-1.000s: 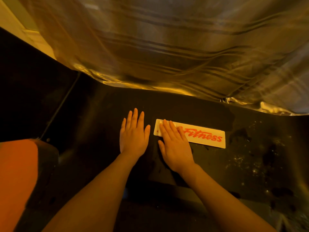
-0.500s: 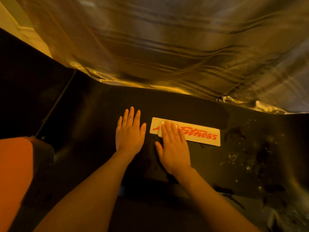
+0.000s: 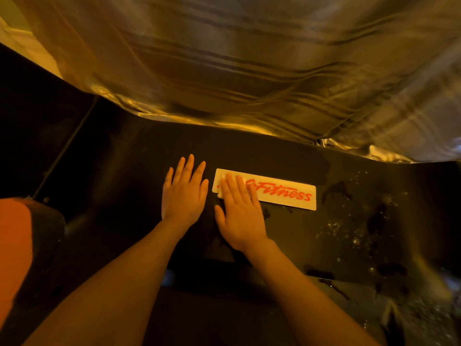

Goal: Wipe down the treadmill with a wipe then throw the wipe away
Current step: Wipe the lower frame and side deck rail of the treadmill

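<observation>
Slightly shifted along the treadmill (image 3: 287, 233), the wipe (image 3: 222, 184) was pressed onto the "Fitness" label (image 3: 287, 194) by the flat, ungripping right hand (image 3: 239, 216); the left hand (image 3: 184, 196) was laid flat beside it, with a draped curtain (image 3: 249, 71) behind.

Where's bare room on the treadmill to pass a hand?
Dark strip between the curtain hem and both hands is bare. Left of the left hand is bare too. Crowded: right hand presses the wipe on the Fitness label; wet blotches further right.
</observation>
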{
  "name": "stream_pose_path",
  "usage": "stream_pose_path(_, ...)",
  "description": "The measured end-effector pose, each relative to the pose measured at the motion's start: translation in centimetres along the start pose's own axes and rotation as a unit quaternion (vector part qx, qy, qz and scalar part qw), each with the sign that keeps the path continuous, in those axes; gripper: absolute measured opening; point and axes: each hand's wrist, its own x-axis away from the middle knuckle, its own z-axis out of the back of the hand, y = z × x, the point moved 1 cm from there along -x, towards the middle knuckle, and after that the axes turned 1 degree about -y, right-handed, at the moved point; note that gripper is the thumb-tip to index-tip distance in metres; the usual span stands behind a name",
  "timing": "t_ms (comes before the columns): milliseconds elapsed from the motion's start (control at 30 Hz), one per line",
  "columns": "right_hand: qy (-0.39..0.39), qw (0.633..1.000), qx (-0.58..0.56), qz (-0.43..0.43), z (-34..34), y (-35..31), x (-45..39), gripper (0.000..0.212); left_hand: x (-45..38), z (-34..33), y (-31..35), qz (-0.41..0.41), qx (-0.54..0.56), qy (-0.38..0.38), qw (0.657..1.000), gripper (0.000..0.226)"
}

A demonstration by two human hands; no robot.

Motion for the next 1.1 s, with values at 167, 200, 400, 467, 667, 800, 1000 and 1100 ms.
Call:
stream_pose_path(167,0.023,0.998,0.000,-0.066,0.3,2.8,0.6,0.070,0.0,0.0,0.0,0.003,0.010,0.000,1.000,0.056)
stream_pose_path(200,0.034,0.995,-0.004,-0.094,0.6,4.0,1.0,0.068,-0.1,-0.1,0.0,0.003,0.008,-0.002,1.000,0.056)
stream_pose_path(400,0.068,0.977,0.020,-0.200,1.3,9.1,3.7,0.073,-0.1,-0.2,0.1,0.005,-0.009,-0.008,1.000,0.058)
stream_pose_path(467,0.081,0.976,0.005,-0.203,1.0,8.4,3.5,0.078,-0.2,-0.3,0.2,0.009,-0.017,-0.008,1.000,0.058)
stream_pose_path(667,0.047,0.990,-0.021,-0.133,-0.8,3.5,3.6,0.080,-0.2,-0.3,0.3,0.010,-0.008,0.003,1.000,0.058)
stream_pose_path(800,0.037,0.989,-0.008,-0.142,-0.7,4.1,4.1,0.082,-0.1,-0.3,0.2,0.008,-0.007,-0.003,1.000,0.058)
stream_pose_path(1000,0.054,0.975,0.030,-0.212,0.4,9.5,6.6,0.082,-0.2,-0.4,0.2,0.009,-0.020,-0.003,1.000,0.058)
stream_pose_path(1100,0.057,0.973,0.024,-0.220,0.7,10.7,7.2,0.086,-0.2,-0.5,0.2,0.009,-0.014,0.005,1.000,0.058)
